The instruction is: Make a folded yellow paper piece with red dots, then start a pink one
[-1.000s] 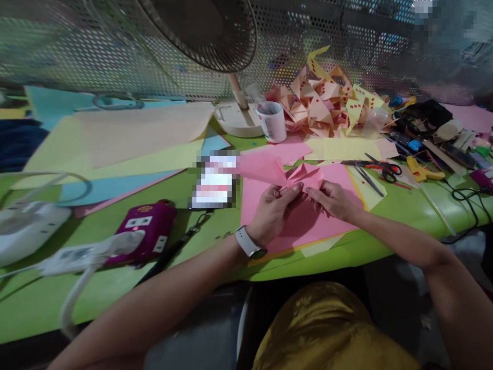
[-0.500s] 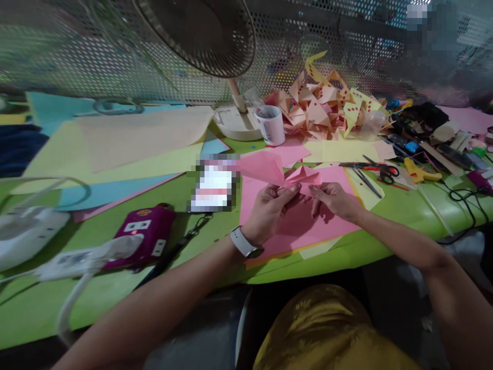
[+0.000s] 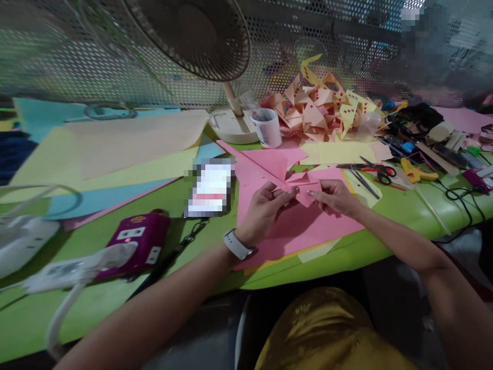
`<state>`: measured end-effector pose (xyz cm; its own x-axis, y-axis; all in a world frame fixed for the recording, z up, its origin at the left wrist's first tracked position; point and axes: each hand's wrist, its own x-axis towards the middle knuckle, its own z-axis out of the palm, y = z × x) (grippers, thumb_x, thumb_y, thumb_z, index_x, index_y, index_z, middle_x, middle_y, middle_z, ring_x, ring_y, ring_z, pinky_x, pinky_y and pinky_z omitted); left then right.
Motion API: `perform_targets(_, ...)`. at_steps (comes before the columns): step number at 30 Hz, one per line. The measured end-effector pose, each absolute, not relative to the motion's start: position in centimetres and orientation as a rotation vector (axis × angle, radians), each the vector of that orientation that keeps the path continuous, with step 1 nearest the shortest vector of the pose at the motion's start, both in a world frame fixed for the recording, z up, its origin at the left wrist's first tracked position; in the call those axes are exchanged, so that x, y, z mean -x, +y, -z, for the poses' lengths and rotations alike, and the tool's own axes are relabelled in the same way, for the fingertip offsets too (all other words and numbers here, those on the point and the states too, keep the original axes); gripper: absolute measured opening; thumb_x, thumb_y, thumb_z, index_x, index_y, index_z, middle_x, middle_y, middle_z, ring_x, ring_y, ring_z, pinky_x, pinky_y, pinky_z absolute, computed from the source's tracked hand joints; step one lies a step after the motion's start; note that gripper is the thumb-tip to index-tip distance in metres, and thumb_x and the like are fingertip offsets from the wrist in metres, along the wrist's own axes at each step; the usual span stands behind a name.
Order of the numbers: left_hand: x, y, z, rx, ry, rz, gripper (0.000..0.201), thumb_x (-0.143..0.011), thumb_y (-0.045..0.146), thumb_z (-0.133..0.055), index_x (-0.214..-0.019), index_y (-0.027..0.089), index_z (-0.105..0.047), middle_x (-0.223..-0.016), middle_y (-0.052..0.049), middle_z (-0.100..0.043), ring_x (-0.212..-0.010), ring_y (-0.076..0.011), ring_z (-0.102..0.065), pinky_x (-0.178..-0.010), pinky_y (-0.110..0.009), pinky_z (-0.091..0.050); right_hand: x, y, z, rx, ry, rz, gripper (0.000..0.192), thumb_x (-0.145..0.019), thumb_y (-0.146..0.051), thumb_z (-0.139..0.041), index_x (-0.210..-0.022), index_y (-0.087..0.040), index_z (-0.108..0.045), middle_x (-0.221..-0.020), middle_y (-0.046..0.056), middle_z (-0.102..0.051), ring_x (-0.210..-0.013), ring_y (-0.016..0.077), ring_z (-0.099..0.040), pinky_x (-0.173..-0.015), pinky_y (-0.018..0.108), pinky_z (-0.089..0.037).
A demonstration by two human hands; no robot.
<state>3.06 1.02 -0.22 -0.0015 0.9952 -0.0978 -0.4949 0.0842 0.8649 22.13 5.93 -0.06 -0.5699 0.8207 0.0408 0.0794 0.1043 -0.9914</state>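
A partly folded piece of pink origami paper [image 3: 304, 181] is held just above the pink sheets on the table. My left hand [image 3: 271, 205], with a white-banded watch on its wrist, pinches the paper's left side between thumb and fingers. At the right side, my right hand [image 3: 334, 196] grips the same paper by its edge. A long pointed pink flap reaches up and to the left from the fold. Beneath both hands lies a flat stack of pink sheets [image 3: 277, 239], with yellow showing along its edge.
A lit phone [image 3: 211, 187] and a purple power adapter [image 3: 140, 239] lie left. Behind stand a fan [image 3: 192, 36], a white cup [image 3: 267, 128] and a heap of folded paper pieces [image 3: 316, 110]. To the right are scissors [image 3: 385, 172], tweezers [image 3: 365, 184] and a yellow glue gun [image 3: 418, 171].
The folded paper has turned, so its long flap now shows as a narrow point at upper left and a lower flap shows between my hands. My right fingers have shifted slightly right.
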Motion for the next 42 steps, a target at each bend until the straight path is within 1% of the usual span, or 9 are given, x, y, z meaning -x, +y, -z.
perform_targets(4, -3.0, 0.9, 0.4, -0.829, 0.907, -1.28, 0.044, -0.063, 0.041, -0.091, -0.079, 0.019, -0.056, -0.072, 0.004, -0.069, -0.068, -0.0116, -0.069, -0.069, -0.024, -0.059, -21.9, 5.7, -0.2, 0.824, -1.762, -1.451, 0.04, -0.082, -0.052, -0.07, -0.069, -0.016, -0.059, -0.051, -0.005, -0.057, -0.042, 0.006, -0.052, -0.039, 0.016, -0.043)
perform_targets(9, -3.1, 0.7, 0.7, -1.037, 1.012, -1.227, 0.047, -0.069, 0.041, -0.088, -0.077, 0.019, -0.047, -0.071, 0.002, -0.07, -0.07, -0.0137, -0.07, -0.071, -0.027, -0.057, -21.8, 5.5, -0.1, 0.877, -1.777, -1.424, 0.041, -0.083, -0.054, -0.068, -0.071, -0.017, -0.058, -0.05, -0.006, -0.057, -0.035, 0.0044, -0.043, -0.03, 0.016, -0.033)
perform_targets(11, -3.1, 0.7, 0.8, -1.058, 1.03, -1.225, 0.047, -0.07, 0.043, -0.086, -0.078, 0.02, -0.046, -0.072, 0.002, -0.07, -0.07, -0.0143, -0.069, -0.071, -0.028, -0.057, -21.9, 5.5, 0.0, 0.887, -1.786, -1.424, 0.041, -0.084, -0.055, -0.068, -0.071, -0.017, -0.057, -0.05, -0.006, -0.056, -0.034, 0.0043, -0.042, -0.029, 0.016, -0.032)
perform_targets(18, -3.0, 0.8, 1.0, -1.214, 1.071, -1.238, 0.038, -0.075, 0.041, -0.083, -0.09, 0.017, -0.059, -0.076, 0.0, -0.069, -0.071, -0.0138, -0.067, -0.067, -0.026, -0.055, -21.9, 5.5, -0.3, 0.926, -1.823, -1.458, 0.043, -0.084, -0.058, -0.067, -0.076, -0.017, -0.059, -0.05, -0.006, -0.056, -0.037, 0.0043, -0.046, -0.032, 0.015, -0.035)
perform_targets(23, -3.0, 0.9, 1.2, -1.199, 1.007, -1.268, 0.033, -0.076, 0.039, -0.083, -0.083, 0.017, -0.059, -0.078, -0.002, -0.071, -0.074, -0.0149, -0.069, -0.07, -0.027, -0.057, -22.0, 5.7, -0.1, 0.974, -1.851, -1.508, 0.045, -0.083, -0.059, -0.067, -0.071, -0.018, -0.054, -0.05, -0.007, -0.055, -0.032, 0.0042, -0.043, -0.028, 0.016, -0.033)
perform_targets(27, -2.9, 0.9, 1.1, -1.228, 1.079, -1.257, 0.032, -0.076, 0.039, -0.083, -0.08, 0.017, -0.06, -0.07, 0.0, -0.068, -0.064, -0.0129, -0.066, -0.061, -0.024, -0.055, -22.2, 5.7, 0.0, 0.955, -1.846, -1.587, 0.044, -0.083, -0.057, -0.068, -0.069, -0.017, -0.058, -0.052, -0.005, -0.058, -0.033, 0.004, -0.044, -0.027, 0.016, -0.034)
perform_targets(29, -2.9, 0.9, 0.9, -1.225, 1.064, -1.245, 0.032, -0.076, 0.04, -0.082, -0.082, 0.017, -0.061, -0.071, 0.0, -0.068, -0.064, -0.0134, -0.067, -0.061, -0.025, -0.056, -22.3, 5.8, 0.0, 0.963, -1.825, -1.615, 0.043, -0.084, -0.056, -0.068, -0.07, -0.016, -0.06, -0.052, -0.005, -0.059, -0.032, 0.0041, -0.043, -0.027, 0.016, -0.033)
perform_targets(35, -2.7, 1.0, 1.0, -1.152, 0.957, -1.188, 0.042, -0.075, 0.038, -0.083, -0.103, 0.018, -0.059, -0.086, -0.001, -0.071, -0.079, -0.0169, -0.072, -0.076, -0.03, -0.06, -22.2, 6.1, 0.3, 0.976, -1.728, -1.621, 0.044, -0.082, -0.058, -0.069, -0.074, -0.015, -0.064, -0.052, -0.004, -0.062, -0.03, 0.0043, -0.043, -0.025, 0.017, -0.031)
perform_targets(42, -2.3, 1.5, 1.5, -1.192, 0.982, -1.195, 0.033, -0.074, 0.037, -0.084, -0.081, 0.017, -0.059, -0.075, -0.001, -0.069, -0.071, -0.0151, -0.07, -0.072, -0.029, -0.059, -22.3, 6.1, 0.2, 1.004, -1.732, -1.716, 0.048, -0.08, -0.06, -0.071, -0.069, -0.014, -0.066, -0.05, -0.004, -0.06, -0.032, 0.0042, -0.045, -0.027, 0.016, -0.033)
